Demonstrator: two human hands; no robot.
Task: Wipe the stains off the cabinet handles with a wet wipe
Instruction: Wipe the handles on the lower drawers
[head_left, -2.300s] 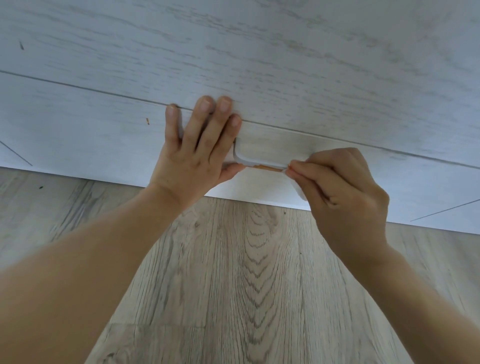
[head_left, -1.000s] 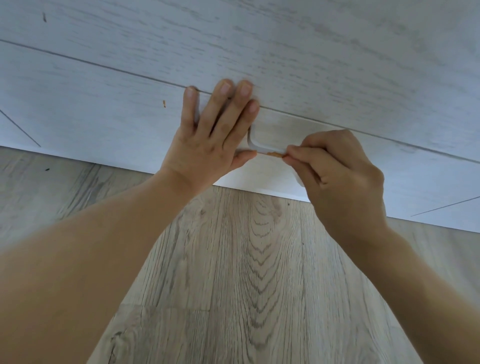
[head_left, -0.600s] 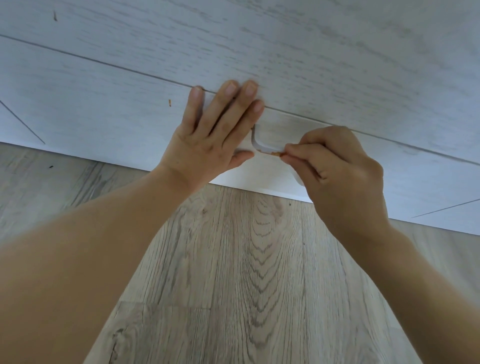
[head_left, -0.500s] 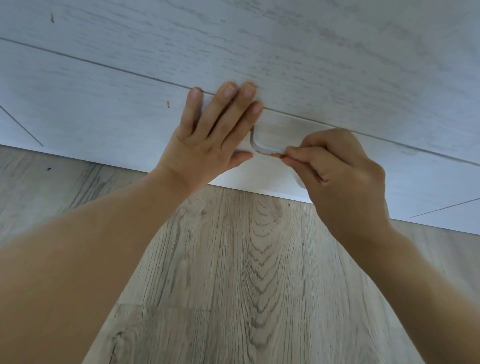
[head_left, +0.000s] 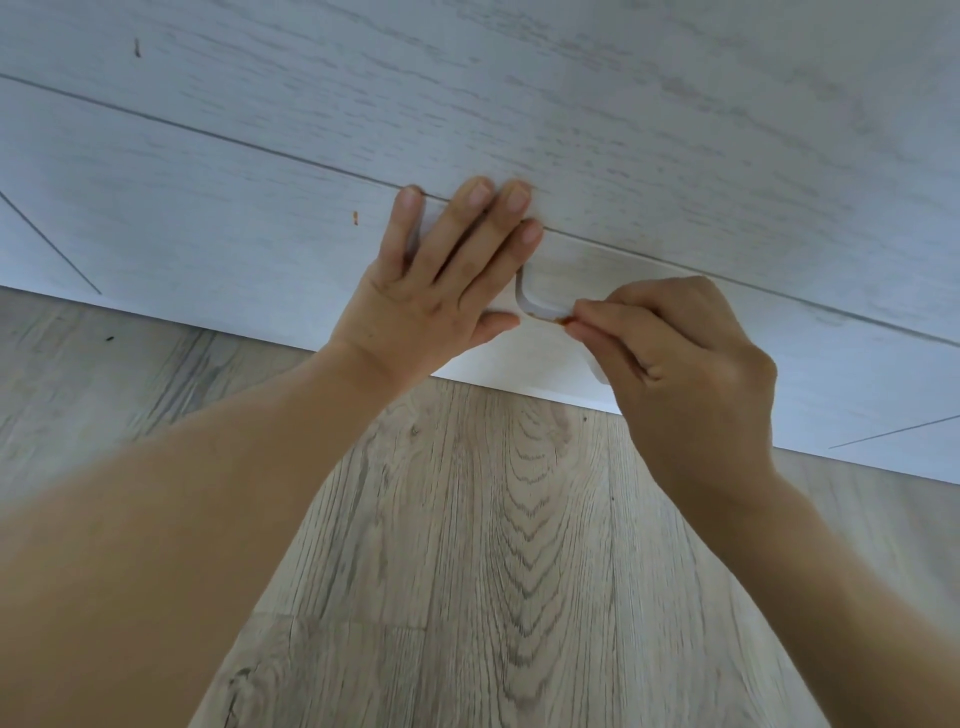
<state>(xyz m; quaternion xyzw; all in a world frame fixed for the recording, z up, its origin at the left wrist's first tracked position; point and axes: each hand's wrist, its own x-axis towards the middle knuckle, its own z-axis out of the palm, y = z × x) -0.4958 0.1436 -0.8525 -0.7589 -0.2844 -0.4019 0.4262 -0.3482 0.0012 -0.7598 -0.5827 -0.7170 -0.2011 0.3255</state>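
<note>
The left hand lies flat against the white cabinet front, fingers straight and spread a little, fingertips reaching up to the seam just above the handle. Its thumb points toward the handle's lower edge, just beside it. The handle itself is a white cut-out with a rounded corner, and only its left end shows between the two hands. Along its bottom edge sits an orange-brown stain, right at the tips of the right hand. That right hand is curled tight, thumb and forefinger pinched together against the handle's edge at the stain. A sliver of white, which looks like the wet wipe, peeks out under the curled fingers, below the handle; most of it is hidden in the hand. Left of the handle, on the cabinet front, a small orange speck shows, well apart from the left hand. Below the handle, past the cabinet's bottom edge, runs the grey wood-grain floor.
</note>
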